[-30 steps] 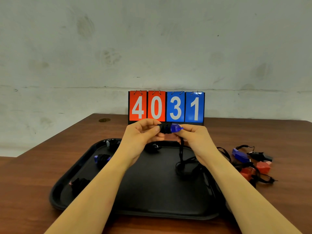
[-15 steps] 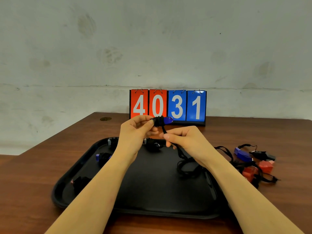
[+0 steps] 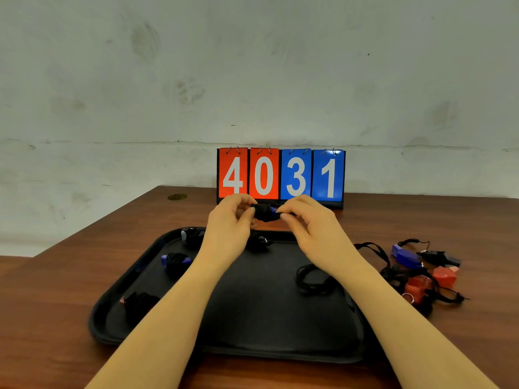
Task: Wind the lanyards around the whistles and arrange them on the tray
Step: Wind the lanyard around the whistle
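Whistles and their black lanyards are spread over a brown wooden surface [image 3: 84,276], some on a tray and some beside it. Largest is the black tray [image 3: 252,352], lying near the front edge. Behind it stands a flip scoreboard [image 3: 280,175], two red cards and two blue, reading 4031. Both forearms reach over the tray. The left hand [image 3: 227,223] and right hand [image 3: 314,223] are raised above the tray's far edge, close together, each pinching one end of a blue whistle [image 3: 266,212] almost fully wrapped in black cord. On the tray's left side lie three wound bundles: one at the far corner [image 3: 192,234], a blue one [image 3: 175,261] and one with a reddish tip [image 3: 139,303]. A fourth bundle [image 3: 258,242] lies below the hands. A loose coil of lanyard [image 3: 311,279] lies on the tray's right. To the right of the tray is a tangle of unwound whistles [image 3: 421,273], blue, black and red.
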The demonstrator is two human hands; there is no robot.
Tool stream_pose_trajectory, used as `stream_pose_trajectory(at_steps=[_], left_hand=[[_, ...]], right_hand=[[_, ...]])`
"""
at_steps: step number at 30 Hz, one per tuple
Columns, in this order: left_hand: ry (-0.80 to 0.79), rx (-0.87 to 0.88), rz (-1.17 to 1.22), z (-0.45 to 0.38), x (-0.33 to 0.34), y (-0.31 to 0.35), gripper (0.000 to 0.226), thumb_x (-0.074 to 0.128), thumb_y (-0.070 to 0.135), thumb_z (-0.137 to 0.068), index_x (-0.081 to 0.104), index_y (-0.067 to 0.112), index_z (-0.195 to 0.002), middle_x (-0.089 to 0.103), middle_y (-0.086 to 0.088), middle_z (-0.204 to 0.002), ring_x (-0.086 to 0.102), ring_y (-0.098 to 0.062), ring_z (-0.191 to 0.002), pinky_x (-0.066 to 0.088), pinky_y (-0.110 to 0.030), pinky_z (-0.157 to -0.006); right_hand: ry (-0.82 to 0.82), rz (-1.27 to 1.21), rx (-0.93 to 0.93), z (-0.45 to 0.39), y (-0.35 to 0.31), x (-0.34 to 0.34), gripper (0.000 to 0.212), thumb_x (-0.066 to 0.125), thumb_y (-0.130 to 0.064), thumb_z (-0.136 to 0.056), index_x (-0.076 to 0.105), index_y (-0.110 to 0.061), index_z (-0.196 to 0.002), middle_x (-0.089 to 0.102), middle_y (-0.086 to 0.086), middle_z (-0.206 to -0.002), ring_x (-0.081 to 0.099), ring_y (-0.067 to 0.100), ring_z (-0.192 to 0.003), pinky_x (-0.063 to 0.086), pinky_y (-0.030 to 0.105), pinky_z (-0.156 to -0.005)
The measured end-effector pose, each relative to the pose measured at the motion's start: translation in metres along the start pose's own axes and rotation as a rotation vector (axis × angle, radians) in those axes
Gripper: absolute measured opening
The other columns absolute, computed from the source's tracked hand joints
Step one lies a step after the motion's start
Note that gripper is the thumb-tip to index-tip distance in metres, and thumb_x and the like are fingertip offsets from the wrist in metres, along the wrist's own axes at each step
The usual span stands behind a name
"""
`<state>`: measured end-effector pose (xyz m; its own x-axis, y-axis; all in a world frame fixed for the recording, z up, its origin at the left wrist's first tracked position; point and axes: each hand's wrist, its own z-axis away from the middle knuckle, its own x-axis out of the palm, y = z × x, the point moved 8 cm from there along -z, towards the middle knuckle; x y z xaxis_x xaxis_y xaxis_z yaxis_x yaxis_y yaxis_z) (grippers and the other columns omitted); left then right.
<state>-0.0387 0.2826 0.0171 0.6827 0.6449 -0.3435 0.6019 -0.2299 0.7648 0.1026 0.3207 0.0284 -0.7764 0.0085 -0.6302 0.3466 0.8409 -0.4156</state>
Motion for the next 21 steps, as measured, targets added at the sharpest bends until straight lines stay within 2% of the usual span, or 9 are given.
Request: stream_pose_trajectory(at_steps=[3,7,9,12,16,21], left_hand=[[-0.054,0.027,-0.002,0.002,0.004,0.004,0.016,0.049,0.006,-0.092,0.056,0.018,-0.099,0.063,0.001,-0.089,0.062,-0.006,-0.076,0.048,-0.007,-0.068],[-0.123,0.046,0.016,0.004,0.009,0.009,0.016,0.048,0.006,-0.092,0.056,0.019,-0.098,0.063,0.002,-0.087,0.062,-0.008,-0.077,0.044,0.000,-0.068],[-0.150,0.046,0.025,0.004,0.011,0.010,0.016,0.049,0.006,-0.092,0.056,0.019,-0.099,0.063,0.003,-0.087,0.063,-0.007,-0.077,0.045,-0.001,-0.069],[-0.189,0.035,0.062,0.006,0.014,0.012,0.016,0.049,0.006,-0.092,0.056,0.019,-0.099,0.063,0.003,-0.086,0.064,-0.007,-0.075,0.047,-0.004,-0.070],[-0.234,0.041,0.086,0.007,0.016,0.014,0.020,0.049,0.006,-0.092,0.056,0.025,-0.092,0.063,0.006,-0.078,0.064,0.000,-0.068,0.049,-0.008,-0.072],[-0.275,0.039,0.158,0.010,0.016,0.018,0.021,0.050,0.004,-0.092,0.057,0.024,-0.090,0.063,0.005,-0.074,0.064,0.000,-0.066,0.051,-0.010,-0.073]], right_hand=[[0.049,-0.005,0.009,0.000,0.003,-0.002,0.017,0.049,-0.017,-0.094,0.062,-0.017,-0.105,0.060,-0.006,-0.097,0.056,0.010,-0.090,0.050,0.025,-0.081],[0.111,-0.120,0.098,0.001,0.010,-0.009,0.016,0.050,-0.013,-0.093,0.064,-0.015,-0.101,0.061,-0.008,-0.089,0.056,0.003,-0.086,0.044,0.005,-0.076],[0.146,-0.186,0.140,0.001,0.013,-0.012,0.016,0.052,-0.011,-0.092,0.065,-0.017,-0.098,0.059,-0.013,-0.084,0.056,-0.001,-0.082,0.043,0.002,-0.074],[0.165,-0.305,0.229,0.002,0.022,-0.013,0.015,0.054,-0.011,-0.091,0.065,-0.022,-0.094,0.060,-0.017,-0.080,0.059,0.001,-0.080,0.049,0.010,-0.072],[0.189,-0.491,0.310,0.003,0.029,-0.015,0.017,0.060,-0.008,-0.086,0.067,-0.023,-0.084,0.064,-0.011,-0.073,0.061,-0.003,-0.067,0.049,0.010,-0.058],[0.180,-0.713,0.417,0.004,0.036,-0.016,0.015,0.063,-0.005,-0.083,0.071,-0.017,-0.079,0.066,-0.005,-0.061,0.056,0.004,-0.055,0.047,0.017,-0.050]])
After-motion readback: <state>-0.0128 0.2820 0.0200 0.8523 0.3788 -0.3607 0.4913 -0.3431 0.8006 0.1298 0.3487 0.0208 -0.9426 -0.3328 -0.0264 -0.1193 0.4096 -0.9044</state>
